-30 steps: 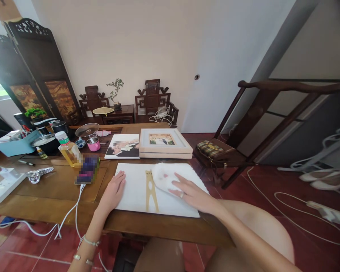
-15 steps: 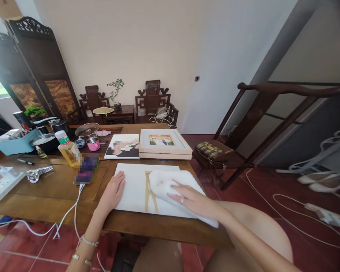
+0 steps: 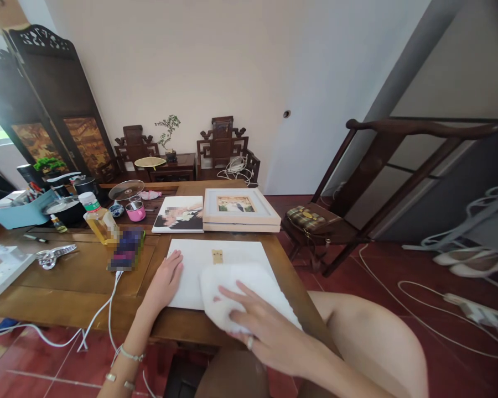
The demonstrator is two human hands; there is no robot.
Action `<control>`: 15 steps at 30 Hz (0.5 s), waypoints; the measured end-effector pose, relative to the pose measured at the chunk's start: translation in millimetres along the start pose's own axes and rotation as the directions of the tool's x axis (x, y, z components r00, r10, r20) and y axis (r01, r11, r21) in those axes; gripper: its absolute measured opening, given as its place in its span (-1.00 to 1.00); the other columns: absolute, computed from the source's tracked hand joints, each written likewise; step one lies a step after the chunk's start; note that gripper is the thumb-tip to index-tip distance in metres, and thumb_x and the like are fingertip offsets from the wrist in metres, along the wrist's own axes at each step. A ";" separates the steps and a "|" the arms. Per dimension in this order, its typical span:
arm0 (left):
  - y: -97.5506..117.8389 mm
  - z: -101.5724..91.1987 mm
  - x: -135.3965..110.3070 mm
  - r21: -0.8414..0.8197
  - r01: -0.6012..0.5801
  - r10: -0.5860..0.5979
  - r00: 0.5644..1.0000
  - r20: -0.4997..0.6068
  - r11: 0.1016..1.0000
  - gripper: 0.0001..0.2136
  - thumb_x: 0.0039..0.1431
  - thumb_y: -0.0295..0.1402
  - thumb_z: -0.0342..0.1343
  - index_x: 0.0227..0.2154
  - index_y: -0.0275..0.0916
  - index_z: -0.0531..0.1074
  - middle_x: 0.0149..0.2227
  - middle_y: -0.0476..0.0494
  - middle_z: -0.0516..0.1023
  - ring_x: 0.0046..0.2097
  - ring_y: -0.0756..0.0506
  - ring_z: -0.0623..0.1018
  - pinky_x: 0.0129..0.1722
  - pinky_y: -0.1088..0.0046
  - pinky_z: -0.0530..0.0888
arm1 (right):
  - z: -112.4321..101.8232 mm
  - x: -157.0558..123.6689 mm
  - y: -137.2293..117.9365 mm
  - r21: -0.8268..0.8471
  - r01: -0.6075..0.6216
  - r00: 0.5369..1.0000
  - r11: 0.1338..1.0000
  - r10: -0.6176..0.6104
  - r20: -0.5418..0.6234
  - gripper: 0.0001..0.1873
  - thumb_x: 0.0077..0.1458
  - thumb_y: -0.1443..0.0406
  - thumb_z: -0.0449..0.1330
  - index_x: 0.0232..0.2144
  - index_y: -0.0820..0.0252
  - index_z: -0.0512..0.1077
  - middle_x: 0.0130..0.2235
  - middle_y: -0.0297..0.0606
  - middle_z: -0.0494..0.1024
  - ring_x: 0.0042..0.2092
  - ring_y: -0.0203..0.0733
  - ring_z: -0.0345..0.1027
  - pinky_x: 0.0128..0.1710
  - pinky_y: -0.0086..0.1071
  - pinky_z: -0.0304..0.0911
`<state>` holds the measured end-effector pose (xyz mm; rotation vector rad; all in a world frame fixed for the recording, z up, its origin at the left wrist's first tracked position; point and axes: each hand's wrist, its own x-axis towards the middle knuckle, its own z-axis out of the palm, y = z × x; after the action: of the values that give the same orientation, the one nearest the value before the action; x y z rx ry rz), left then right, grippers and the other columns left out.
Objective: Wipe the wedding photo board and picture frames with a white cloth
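Note:
A flat white panel (image 3: 186, 276) with a tan stand piece (image 3: 217, 256) on it lies at the table's front edge. My left hand (image 3: 171, 279) rests flat on the panel's left edge, fingers stretched out and holding nothing. Bunched under my right hand (image 3: 261, 326) is a white cloth (image 3: 249, 273), gripped and pressed on the lower part of the panel. Most of the tan piece is hidden under the cloth; only its top end shows.
Behind the panel lie a framed picture (image 3: 240, 213) on another frame and a photo print (image 3: 180, 215). To the left are a phone (image 3: 126, 249) on a cable, a bottle (image 3: 97, 218), a pink cup (image 3: 135, 210) and a power strip (image 3: 6, 271). A wooden chair (image 3: 373, 160) stands right.
My right hand has slid the cloth toward me and to the left, over the lower part of the tan piece. My left hand has stayed in place.

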<state>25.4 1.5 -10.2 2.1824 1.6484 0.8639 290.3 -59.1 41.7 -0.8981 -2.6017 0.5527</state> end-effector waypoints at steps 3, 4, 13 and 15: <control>0.0 0.7 -0.2 -0.007 -0.008 0.008 1.000 -0.007 1.000 -0.60 0.30 -0.24 -0.18 0.04 -0.31 0.38 0.18 -0.29 0.33 0.26 -0.16 0.24 0.26 0.09 0.12 | -13.0 -16.5 -14.9 0.064 0.046 0.990 0.997 -0.054 0.127 -0.75 0.09 0.44 0.03 -0.24 0.16 0.46 0.17 -0.12 0.34 0.29 -0.10 -0.07 0.29 0.00 -0.25; 0.2 0.8 -0.3 -0.011 -0.010 0.010 1.000 -0.011 1.000 -0.61 0.30 -0.24 -0.18 0.04 -0.31 0.38 0.17 -0.29 0.34 0.26 -0.16 0.24 0.26 0.09 0.12 | -17.4 -17.7 -15.5 0.073 0.043 0.986 0.996 -0.054 0.158 -0.75 0.10 0.43 0.04 -0.22 0.16 0.46 0.18 -0.13 0.32 0.29 -0.09 -0.06 0.29 0.00 -0.22; 1.8 -0.9 -0.7 -0.025 -0.001 0.001 1.000 -0.009 1.000 -0.61 0.30 -0.24 -0.17 0.03 -0.31 0.39 0.17 -0.29 0.34 0.25 -0.16 0.26 0.26 0.10 0.14 | -18.3 46.2 51.6 -0.047 -0.139 0.990 0.989 0.139 -0.005 -0.60 0.29 0.12 -0.12 -0.10 0.17 0.43 0.07 -0.12 0.44 0.19 0.04 0.15 0.16 -0.05 0.08; 0.5 -0.5 -0.3 -0.027 -0.006 0.006 1.000 -0.011 1.000 -0.61 0.30 -0.24 -0.18 0.03 -0.32 0.39 0.17 -0.29 0.34 0.25 -0.16 0.26 0.26 0.11 0.14 | -11.6 64.1 62.8 -0.061 -0.159 0.986 0.985 0.156 -0.054 -0.59 0.30 0.14 -0.14 -0.09 0.20 0.41 0.05 -0.08 0.46 0.18 0.07 0.16 0.13 -0.04 0.09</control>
<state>25.4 1.0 -9.6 2.1696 1.6268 0.8958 279.5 30.5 34.6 -1.1316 -2.5321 0.4813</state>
